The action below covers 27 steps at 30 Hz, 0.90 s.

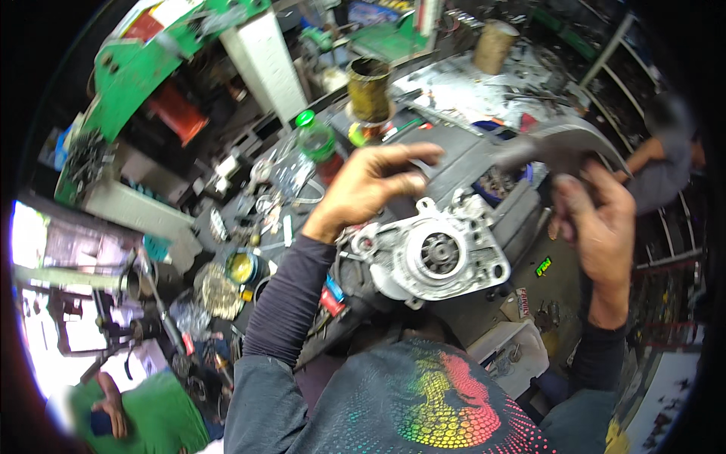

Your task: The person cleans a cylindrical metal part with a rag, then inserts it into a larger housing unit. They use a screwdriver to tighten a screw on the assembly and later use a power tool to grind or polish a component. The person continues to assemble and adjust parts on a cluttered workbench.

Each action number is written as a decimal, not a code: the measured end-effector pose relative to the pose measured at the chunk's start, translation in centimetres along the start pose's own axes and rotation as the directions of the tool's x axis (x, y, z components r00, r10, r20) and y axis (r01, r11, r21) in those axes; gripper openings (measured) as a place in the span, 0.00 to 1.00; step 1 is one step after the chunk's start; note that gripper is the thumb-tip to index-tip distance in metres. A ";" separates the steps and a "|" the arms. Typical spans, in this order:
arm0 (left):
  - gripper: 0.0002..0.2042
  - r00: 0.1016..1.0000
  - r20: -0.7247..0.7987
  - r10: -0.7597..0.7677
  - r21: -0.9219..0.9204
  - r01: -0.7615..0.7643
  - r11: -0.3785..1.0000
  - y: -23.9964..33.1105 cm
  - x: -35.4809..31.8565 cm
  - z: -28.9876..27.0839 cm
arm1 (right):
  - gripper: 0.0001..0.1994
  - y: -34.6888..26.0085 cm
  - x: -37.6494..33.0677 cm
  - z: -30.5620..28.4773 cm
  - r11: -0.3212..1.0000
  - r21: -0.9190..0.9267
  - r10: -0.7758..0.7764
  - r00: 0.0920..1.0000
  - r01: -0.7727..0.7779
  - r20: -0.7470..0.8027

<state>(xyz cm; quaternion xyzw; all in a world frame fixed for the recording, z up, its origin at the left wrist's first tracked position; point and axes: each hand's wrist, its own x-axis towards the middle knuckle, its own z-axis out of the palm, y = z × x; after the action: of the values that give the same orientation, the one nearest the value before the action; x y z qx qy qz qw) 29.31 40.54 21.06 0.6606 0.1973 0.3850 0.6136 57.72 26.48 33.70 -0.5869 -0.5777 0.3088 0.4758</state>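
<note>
My right hand (601, 219) is raised at the right, its fingers closed on a hammer (563, 144). The hammer's metal head has a curved claw and looks smeared by motion. Over the bench, my left hand (363, 185) has thumb and forefinger stretched out and apart, with nothing seen between them. Just below and to the right of it sits a silver cast metal housing (404, 268) with bolt lugs around its edge. A round bearing-like part (439, 253) shows in the ring of its face. The hammer is up and to the right of the housing, apart from it.
A green-capped bottle (316, 140) and a grimy yellow can (369, 91) stand beyond my left hand. An open tin (242, 267) is at the left, a white plastic bin (514, 352) at the lower right. Other people are at the right and lower left.
</note>
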 end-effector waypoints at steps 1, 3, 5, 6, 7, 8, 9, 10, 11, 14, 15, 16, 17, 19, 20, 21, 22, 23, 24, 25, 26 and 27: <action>0.19 0.991 -0.111 0.069 0.262 -0.038 0.964 0.2 -2.2 -1.7 | 0.12 0.7 -0.6 -0.7 0.998 -0.063 0.006 0.999 -0.008 -0.035; 0.12 0.947 -0.321 0.008 0.635 0.208 0.744 -0.3 -8.4 -2.9 | 0.12 2.2 -2.0 -2.1 0.994 -0.082 0.066 0.992 -0.074 -0.104; 0.17 0.943 -0.216 -0.254 0.866 0.305 0.396 -1.7 -15.4 -1.8 | 0.12 3.5 -3.1 -3.3 0.997 -0.068 0.040 0.992 -0.048 -0.121; 0.17 0.913 -0.108 -0.393 0.900 0.258 0.351 -2.8 -18.4 -0.7 | 0.12 4.2 -3.5 -3.8 0.998 -0.054 0.024 0.989 -0.032 -0.143; 0.16 0.848 -0.001 -0.530 0.960 0.150 0.238 -4.3 -20.8 0.5 | 0.12 4.8 -3.8 -4.1 0.997 -0.050 0.054 0.989 -0.061 -0.141; 0.14 0.828 0.118 -0.548 0.989 -0.047 0.141 -5.7 -22.8 1.8 | 0.12 5.4 -4.0 -4.3 0.997 -0.030 0.072 0.986 -0.077 -0.149; 0.13 0.863 0.159 -0.479 0.987 -0.125 0.103 -6.8 -24.4 2.5 | 0.12 5.9 -4.2 -4.2 0.996 -0.010 0.088 0.984 -0.090 -0.158; 0.13 0.887 0.216 -0.409 0.976 -0.212 0.056 -7.9 -25.3 2.9 | 0.13 6.4 -4.4 -4.1 0.997 0.003 0.077 0.985 -0.078 -0.157; 0.13 0.887 0.212 -0.411 0.975 -0.222 0.023 -9.1 -25.4 2.8 | 0.13 6.8 -4.6 -3.8 0.997 0.027 0.074 0.986 -0.071 -0.151; 0.12 0.861 0.230 -0.453 0.959 -0.279 -0.043 -10.9 -24.4 1.6 | 0.12 7.7 -5.4 -2.6 0.993 0.108 0.070 0.983 -0.052 -0.168; 0.11 0.837 0.241 -0.491 0.952 -0.301 -0.046 -11.0 -23.9 0.8 | 0.12 7.8 -5.8 -2.2 0.992 0.120 0.066 0.986 -0.048 -0.151; 0.10 0.814 0.251 -0.524 0.941 -0.331 -0.063 -11.0 -23.4 0.3 | 0.12 7.9 -6.2 -2.0 0.989 0.140 0.062 0.988 -0.041 -0.144; 0.10 0.808 0.298 -0.509 0.932 -0.362 -0.029 -11.0 -23.0 -0.1 | 0.12 7.9 -6.7 -1.8 0.989 0.144 0.058 0.989 -0.038 -0.133; 0.10 0.789 0.369 -0.492 0.885 -0.460 -0.074 -10.5 -22.4 -0.5 | 0.12 7.8 -7.4 -1.7 0.983 0.175 0.076 0.986 -0.050 -0.147; 0.10 0.772 0.420 -0.477 0.843 -0.527 -0.112 -10.2 -22.2 -0.5 | 0.12 7.8 -7.7 -1.8 0.979 0.197 0.092 0.985 -0.062 -0.147; 0.15 0.758 0.340 -0.557 0.894 -0.444 -0.059 -9.8 -22.0 -0.5 | 0.13 7.7 -8.0 -1.9 0.978 0.199 0.093 0.982 -0.059 -0.166; 0.19 0.790 0.266 -0.552 0.930 -0.362 -0.070 -9.3 -21.9 -0.5 | 0.13 7.7 -8.2 -2.1 0.976 0.213 0.092 0.979 -0.052 -0.180; 0.20 0.821 0.162 -0.547 0.980 -0.198 -0.007 -8.6 -21.7 -0.6 | 0.13 7.7 -8.3 -2.3 0.973 0.227 0.093 0.977 -0.048 -0.193; 0.22 0.883 0.067 -0.465 0.998 -0.050 0.048 -7.7 -21.4 -0.8 | 0.13 7.6 -8.5 -2.6 0.967 0.254 0.087 0.974 -0.032 -0.208; 0.26 0.945 0.012 -0.327 0.992 0.030 0.124 -6.5 -21.0 -1.2 | 0.13 7.5 -8.7 -2.9 0.966 0.254 0.116 0.967 -0.056 -0.227; 0.24 0.990 -0.068 -0.127 0.961 0.099 0.259 -5.1 -20.6 -1.6 | 0.14 7.5 -8.8 -3.2 0.963 0.260 0.134 0.958 -0.066 -0.254; 0.24 0.973 -0.220 -0.068 0.907 0.230 0.354 -3.5 -20.2 -1.7 | 0.14 7.4 -9.0 -3.6 0.962 0.261 0.151 0.948 -0.076 -0.280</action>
<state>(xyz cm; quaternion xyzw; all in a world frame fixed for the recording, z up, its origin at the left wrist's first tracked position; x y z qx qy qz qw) 16.14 27.46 12.23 0.8399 0.4821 0.1966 0.1531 62.56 17.89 26.47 -0.5953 -0.4218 0.3135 0.6078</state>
